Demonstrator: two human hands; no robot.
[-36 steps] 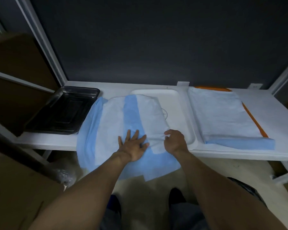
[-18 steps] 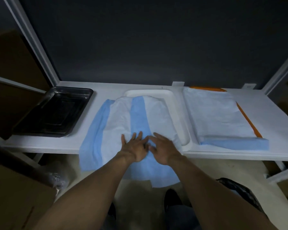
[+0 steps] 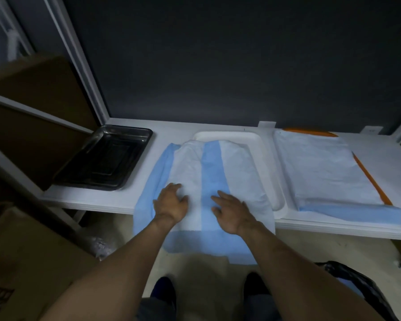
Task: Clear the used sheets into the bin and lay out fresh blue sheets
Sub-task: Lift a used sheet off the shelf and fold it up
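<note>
We see a white table [image 3: 90, 198] stretching ahead of the left grip [image 3: 170, 205] and the right grip [image 3: 232, 213]. Directly under both grips lies the blue sheet [image 3: 229, 172]. Its far half lies over a white tray [image 3: 266, 158] and its near end hangs off the table's front edge. Right of the right grip, a second folded sheet [image 3: 320, 167] rests on an orange board [image 3: 368, 179]. Left of the left grip, apart from the sheet, sits a dark metal tray [image 3: 107, 158]. A black bin bag [image 3: 361, 286] shows nearer us, right of the right grip. Both grips lie open, fingers spread, pressing on the sheet with a gap between them.
</note>
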